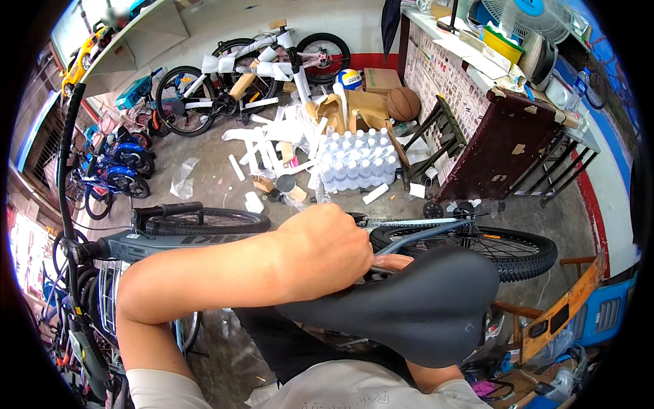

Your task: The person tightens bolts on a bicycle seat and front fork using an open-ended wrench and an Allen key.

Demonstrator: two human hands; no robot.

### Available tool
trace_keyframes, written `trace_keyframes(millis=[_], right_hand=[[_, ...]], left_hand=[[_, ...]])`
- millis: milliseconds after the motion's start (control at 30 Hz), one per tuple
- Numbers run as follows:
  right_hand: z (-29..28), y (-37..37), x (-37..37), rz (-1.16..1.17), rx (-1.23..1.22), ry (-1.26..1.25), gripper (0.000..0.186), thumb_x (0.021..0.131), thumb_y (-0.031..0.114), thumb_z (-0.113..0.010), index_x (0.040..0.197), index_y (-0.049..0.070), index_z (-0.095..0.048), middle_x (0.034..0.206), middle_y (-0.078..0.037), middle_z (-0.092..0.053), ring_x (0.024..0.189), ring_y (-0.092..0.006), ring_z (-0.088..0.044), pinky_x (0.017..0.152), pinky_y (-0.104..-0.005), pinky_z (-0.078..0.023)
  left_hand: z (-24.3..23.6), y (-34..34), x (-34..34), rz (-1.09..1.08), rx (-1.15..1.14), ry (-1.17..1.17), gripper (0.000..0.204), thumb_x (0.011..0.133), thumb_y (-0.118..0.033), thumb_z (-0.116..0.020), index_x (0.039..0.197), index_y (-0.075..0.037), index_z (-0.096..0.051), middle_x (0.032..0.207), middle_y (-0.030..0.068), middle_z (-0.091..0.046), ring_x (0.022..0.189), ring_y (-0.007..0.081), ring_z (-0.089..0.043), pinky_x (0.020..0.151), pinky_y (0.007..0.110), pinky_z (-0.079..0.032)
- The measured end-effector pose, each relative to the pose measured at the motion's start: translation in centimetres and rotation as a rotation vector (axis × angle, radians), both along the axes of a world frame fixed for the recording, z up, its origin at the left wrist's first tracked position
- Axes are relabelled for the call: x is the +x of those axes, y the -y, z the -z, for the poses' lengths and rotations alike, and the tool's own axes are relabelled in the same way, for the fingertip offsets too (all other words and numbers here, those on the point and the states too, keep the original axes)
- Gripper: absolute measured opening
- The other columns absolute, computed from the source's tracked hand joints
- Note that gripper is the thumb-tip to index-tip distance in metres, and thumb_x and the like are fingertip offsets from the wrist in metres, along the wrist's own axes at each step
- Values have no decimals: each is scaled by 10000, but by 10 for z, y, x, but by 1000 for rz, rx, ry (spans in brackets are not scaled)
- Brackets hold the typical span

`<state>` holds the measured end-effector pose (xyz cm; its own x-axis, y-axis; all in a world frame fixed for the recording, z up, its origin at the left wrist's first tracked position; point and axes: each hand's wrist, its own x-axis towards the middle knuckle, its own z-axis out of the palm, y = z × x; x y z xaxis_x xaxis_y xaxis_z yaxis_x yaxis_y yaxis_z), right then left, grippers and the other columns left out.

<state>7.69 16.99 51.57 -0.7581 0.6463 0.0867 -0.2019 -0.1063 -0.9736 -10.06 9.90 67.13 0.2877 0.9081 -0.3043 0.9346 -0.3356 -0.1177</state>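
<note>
Two hands work at one bicycle, seen from above. My left hand [325, 249] comes in from the lower left across the frame, closed in a fist just ahead of the black saddle [415, 300]; what it grips is hidden under the knuckles, so I cannot tell what it holds, only that it is shut tight at the front edge of the saddle. My right hand [394, 262] lies mostly beneath the saddle: only a few fingers show, between the fist and the saddle's nose, and whether they are clasped or loose I cannot tell. The saddle lies directly right of and below my left hand, touching or nearly touching it, its broad rear toward my body.

The grey frame tube [170, 244] of the bicycle runs leftward from under my left forearm. Its rear wheel [504, 249] stands just beyond the saddle on the right, and a second tyre [204, 221] lies past the frame on the left.

Farther off on the concrete floor [211, 177]: a shrink-wrapped pack of water bottles [357, 160], scattered white packing foam and cardboard, a basketball [403, 103] and a volleyball [351, 78]. A partly wrapped bicycle [252, 68] leans at the far wall. Small blue bicycles [116, 167] stand at the left. A dark brown bench [501, 146] is at the right.
</note>
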Motion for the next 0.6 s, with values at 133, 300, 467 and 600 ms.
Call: trace_keyframes(millis=[133,300,467,600], right_hand=[[2,-3,1,-18,35,6,350,904,104,-713,1231,-3,-647,1054,-135,-711,911,-172,-700,778,-294,-556],[4,-13,7,-19,51,12,349,904,104,-713,1230,-4,-647,1056,-137,-711,913,-175,-700,779,-295,-556],[4,-23,13,-2,72,25,349,904,104,-713,1229,-4,-647,1058,-139,-711,914,-177,-701,781,-297,-556],[5,-25,14,-4,89,23,349,904,105,-713,1229,-5,-647,1059,-140,-711,915,-179,-701,783,-298,-557]], left_hand=[[1,-5,0,-83,-101,46,161,831,-144,-635,780,-62,-764,794,120,-750,777,293,-751,685,399,-582],[10,-14,-7,-43,-201,97,177,863,-148,-602,934,-6,-681,735,167,-712,728,346,-731,622,451,-566],[44,-15,-22,21,36,283,169,778,-179,-670,907,-71,-664,730,99,-666,718,326,-698,616,450,-548],[98,-28,-39,24,199,497,123,749,-167,-666,821,-72,-634,710,99,-662,701,322,-695,591,456,-536]])
